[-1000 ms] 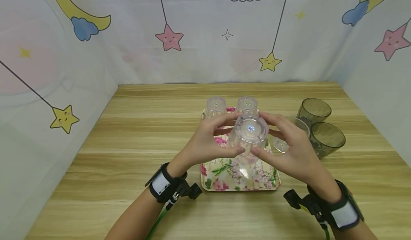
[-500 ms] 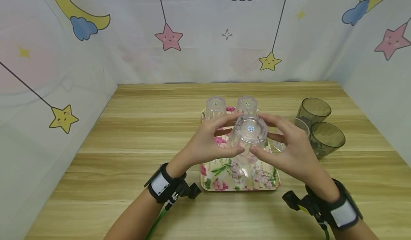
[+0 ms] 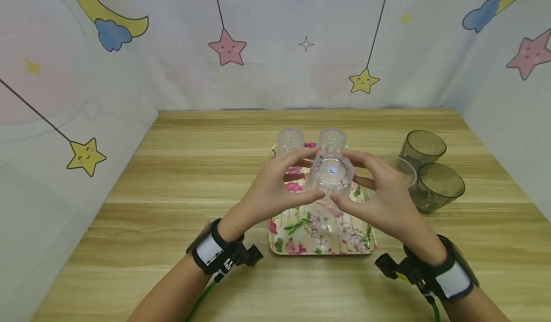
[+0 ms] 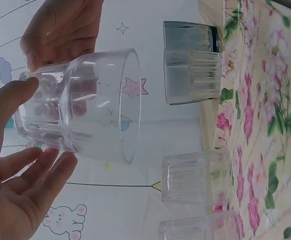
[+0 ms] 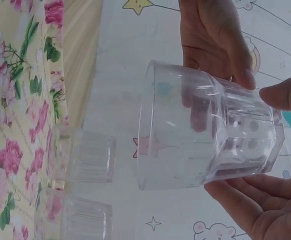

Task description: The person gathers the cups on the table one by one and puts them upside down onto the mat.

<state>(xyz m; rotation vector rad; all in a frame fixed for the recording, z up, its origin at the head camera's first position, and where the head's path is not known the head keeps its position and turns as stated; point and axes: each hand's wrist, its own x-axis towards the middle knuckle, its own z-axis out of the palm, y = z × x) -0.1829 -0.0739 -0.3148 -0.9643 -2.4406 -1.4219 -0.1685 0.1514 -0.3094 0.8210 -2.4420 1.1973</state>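
Between both hands is a clear faceted tumbler [image 3: 332, 171], held upside down with its base up and wide mouth down. My left hand [image 3: 275, 185] grips its left side, thumb in front and fingers behind. On the other side my right hand [image 3: 383, 195] grips it the same way, the two thumb tips close together. The tumbler [image 4: 93, 107] hangs above a floral tray [image 3: 297, 238], with a gap visible in the wrist views. Two similar clear tumblers stand upside down at the tray's back, one at left [image 3: 290, 139] and one at right [image 3: 333, 139].
Right of the tray, two smoky brown tumblers [image 3: 424, 146] stand mouth up on the wooden table [image 3: 189, 164]. Next to them is a clear glass [image 3: 402, 169], mouth up and partly hidden by my right hand. A patterned cloth wall [image 3: 267, 83] closes off the back and sides.
Both hands, with the tumbler between them, have shifted slightly left over the tray. The grip looks the same, and the other glasses stay in place.
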